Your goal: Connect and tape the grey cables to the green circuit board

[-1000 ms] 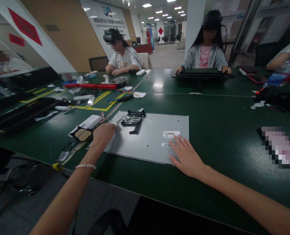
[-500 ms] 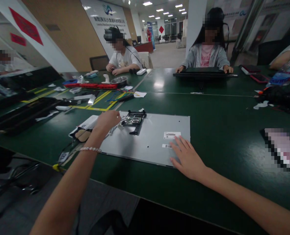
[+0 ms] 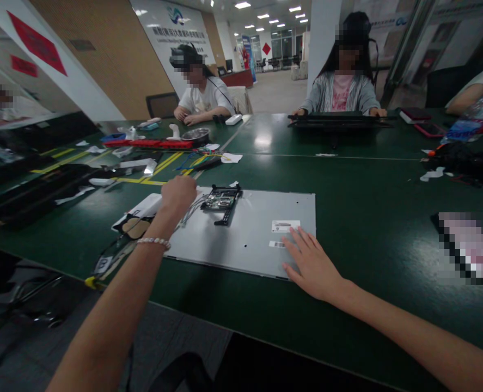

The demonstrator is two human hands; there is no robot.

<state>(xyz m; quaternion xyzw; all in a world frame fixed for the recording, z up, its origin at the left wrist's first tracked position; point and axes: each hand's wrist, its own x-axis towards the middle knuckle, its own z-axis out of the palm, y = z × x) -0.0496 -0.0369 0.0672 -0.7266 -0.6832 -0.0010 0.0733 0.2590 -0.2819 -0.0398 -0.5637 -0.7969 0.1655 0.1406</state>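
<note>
A flat grey metal panel, like the back of a display screen (image 3: 266, 209), lies on the green table in front of me. My right hand (image 3: 309, 261) rests on its right part with fingers spread, beside two white labels (image 3: 286, 226). On the panel's far left part sits a circuit board in a black bracket (image 3: 220, 200). Thin grey cables (image 3: 190, 211) run from the board's left side toward my left hand (image 3: 179, 195). That hand is closed above the panel's far left corner; its fingertips are turned away, so whatever they hold is hidden.
A white object with a tan round patch (image 3: 137, 224) lies left of my left wrist. Beyond are loose coloured wires (image 3: 198, 163), a red strip (image 3: 147, 144) and long black frame parts (image 3: 32, 188). A phone (image 3: 470, 245) lies at right. Across the table, a person holds a black panel (image 3: 339, 121).
My left hand has moved left and slightly up, away from the circuit board, and its fingers have curled in more. My right hand stays flat on the panel.
</note>
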